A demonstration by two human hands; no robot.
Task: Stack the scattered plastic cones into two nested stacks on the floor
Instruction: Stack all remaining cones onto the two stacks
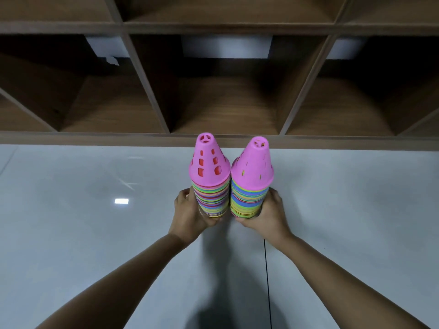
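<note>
Hands grip 2 touching pink-topped cone stacks on the floor (95, 233): left hand (190, 213) on left stack (210, 186), right hand (269, 213) on right stack (250, 188).

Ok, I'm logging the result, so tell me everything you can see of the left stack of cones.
The left stack is an upright column of nested plastic cones, their rims showing as green, yellow, pink and blue bands. A pink cone caps it, with square holes showing red beneath and a spoked round tip. The left hand grips its lower end; its side touches the right stack.
</note>
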